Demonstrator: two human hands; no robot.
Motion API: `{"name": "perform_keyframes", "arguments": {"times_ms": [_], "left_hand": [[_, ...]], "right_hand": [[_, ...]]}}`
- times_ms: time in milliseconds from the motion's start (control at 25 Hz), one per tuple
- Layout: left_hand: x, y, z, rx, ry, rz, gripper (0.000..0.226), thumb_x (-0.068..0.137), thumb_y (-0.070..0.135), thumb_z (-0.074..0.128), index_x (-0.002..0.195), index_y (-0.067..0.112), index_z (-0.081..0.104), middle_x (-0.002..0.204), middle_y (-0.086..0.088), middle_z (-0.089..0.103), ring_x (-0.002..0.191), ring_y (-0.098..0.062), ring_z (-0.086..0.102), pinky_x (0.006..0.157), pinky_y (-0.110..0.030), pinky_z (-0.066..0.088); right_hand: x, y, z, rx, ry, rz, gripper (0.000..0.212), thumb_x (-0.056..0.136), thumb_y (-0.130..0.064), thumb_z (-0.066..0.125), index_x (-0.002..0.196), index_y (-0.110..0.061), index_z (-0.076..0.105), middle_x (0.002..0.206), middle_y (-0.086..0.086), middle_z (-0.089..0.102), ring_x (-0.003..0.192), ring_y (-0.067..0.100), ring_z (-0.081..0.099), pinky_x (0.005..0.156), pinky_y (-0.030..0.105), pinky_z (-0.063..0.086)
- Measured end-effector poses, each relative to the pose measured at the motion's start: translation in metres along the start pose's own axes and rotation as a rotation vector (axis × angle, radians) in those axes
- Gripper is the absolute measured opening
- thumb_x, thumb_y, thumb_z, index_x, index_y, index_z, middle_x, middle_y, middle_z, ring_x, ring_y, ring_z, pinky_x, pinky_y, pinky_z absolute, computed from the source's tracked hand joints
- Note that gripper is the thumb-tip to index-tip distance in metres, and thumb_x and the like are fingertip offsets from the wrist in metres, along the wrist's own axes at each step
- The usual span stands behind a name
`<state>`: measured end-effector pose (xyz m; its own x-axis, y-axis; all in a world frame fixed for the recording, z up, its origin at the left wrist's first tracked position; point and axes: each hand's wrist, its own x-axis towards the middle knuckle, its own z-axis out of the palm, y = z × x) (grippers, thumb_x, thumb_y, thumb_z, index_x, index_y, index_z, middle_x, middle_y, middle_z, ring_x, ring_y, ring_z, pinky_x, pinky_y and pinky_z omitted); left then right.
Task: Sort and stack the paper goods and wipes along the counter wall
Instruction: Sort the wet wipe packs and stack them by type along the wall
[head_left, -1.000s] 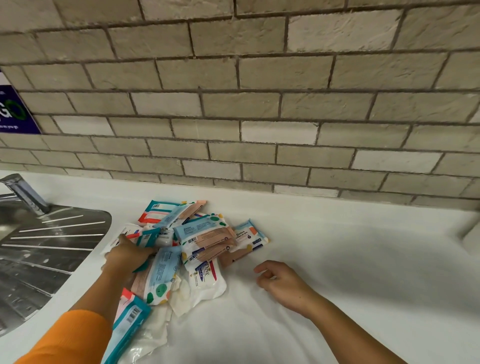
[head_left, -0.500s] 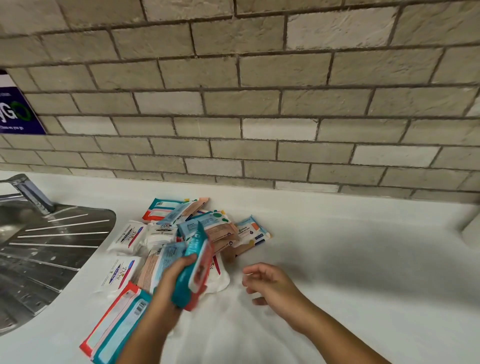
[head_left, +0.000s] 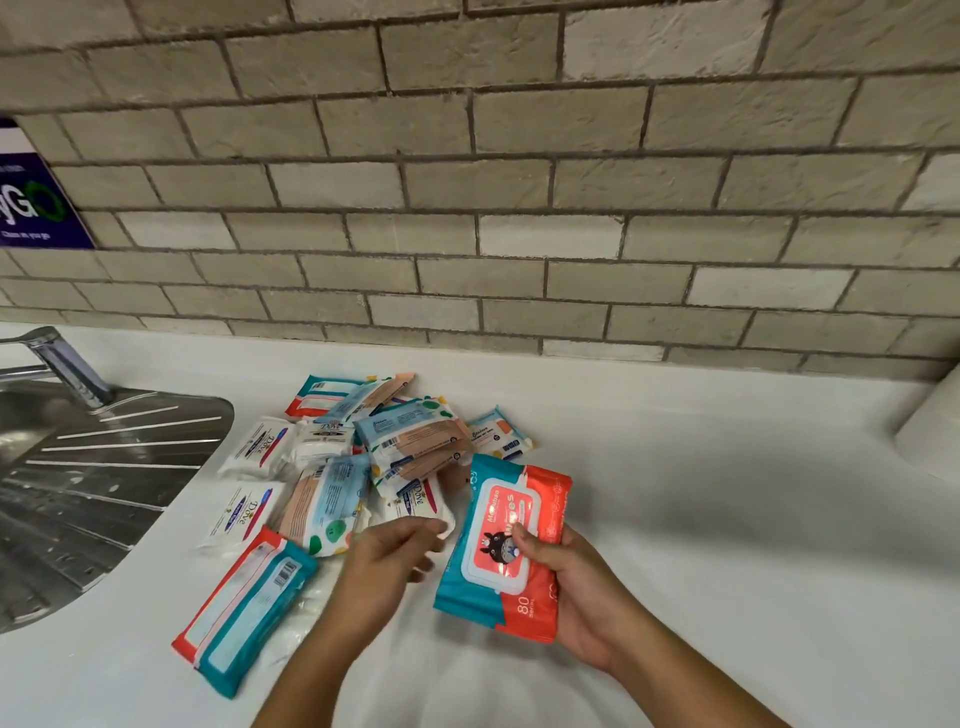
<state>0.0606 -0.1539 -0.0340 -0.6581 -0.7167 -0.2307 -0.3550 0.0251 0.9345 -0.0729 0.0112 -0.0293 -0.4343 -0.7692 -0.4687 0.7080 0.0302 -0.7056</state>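
My right hand (head_left: 576, 592) grips a teal-and-red wipes pack (head_left: 501, 545) with a white flip lid, face up, just above the white counter (head_left: 727, 519). Just left of the pack, my left hand (head_left: 387, 566) holds nothing, its fingers loosely curled. A loose pile of wipes packs (head_left: 400, 441) lies behind my hands. It holds light-blue spotted packs, several white Dove packs (head_left: 244, 512) and a teal-and-red pack (head_left: 317, 395) at the back. Another teal-and-red pack (head_left: 244, 608) lies face down at the front left.
A steel sink drainboard (head_left: 88, 478) and tap (head_left: 62, 364) take up the left. The brick wall (head_left: 519, 208) runs along the counter's back. A white paper roll (head_left: 930, 431) stands at the far right edge. A blue sign (head_left: 31, 202) hangs on the wall at left.
My left hand lifted a teal-and-red pack out of the pile and passed it to my right hand, which now holds it face up. My left hand has let go.
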Motion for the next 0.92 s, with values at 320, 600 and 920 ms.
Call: {"name": "perform_keyframes", "arguments": {"times_ms": [320, 600, 920], "left_hand": [[0.02, -0.091, -0.117, 1.059, 0.238, -0.448, 0.111, 0.062, 0.063, 0.081, 0.153, 0.029, 0.026, 0.147, -0.008, 0.044, 0.134, -0.033, 0.043, 0.106, -0.057, 0.044], [0.017, -0.093, -0.147, 0.872, 0.197, -0.535, 0.122, 0.056, 0.069, 0.082, 0.155, 0.025, 0.027, 0.134, -0.007, 0.057, 0.11, -0.026, 0.062, 0.086, -0.046, 0.061], [-0.015, -0.021, -0.062, -0.359, 0.273, -0.286, 0.062, 0.088, 0.035, 0.071, 0.143, 0.016, 0.051, 0.126, -0.019, 0.065, 0.109, -0.037, 0.063, 0.075, -0.047, 0.059]], "right_hand": [[-0.015, 0.0, -0.002, -0.028, 0.072, -0.023, 0.035, 0.093, -0.02, 0.069, 0.128, -0.019, 0.063, 0.113, 0.014, 0.077, 0.101, 0.036, 0.075, 0.091, 0.056, 0.058], [-0.023, 0.0, -0.005, -0.082, 0.085, -0.001, 0.035, 0.094, -0.02, 0.069, 0.128, -0.018, 0.063, 0.112, 0.014, 0.077, 0.1, 0.035, 0.075, 0.088, 0.054, 0.059], [-0.03, -0.01, -0.021, 0.013, 0.146, 0.015, 0.034, 0.097, -0.035, 0.063, 0.125, -0.018, 0.067, 0.112, 0.016, 0.077, 0.1, 0.037, 0.075, 0.087, 0.051, 0.059]]}}
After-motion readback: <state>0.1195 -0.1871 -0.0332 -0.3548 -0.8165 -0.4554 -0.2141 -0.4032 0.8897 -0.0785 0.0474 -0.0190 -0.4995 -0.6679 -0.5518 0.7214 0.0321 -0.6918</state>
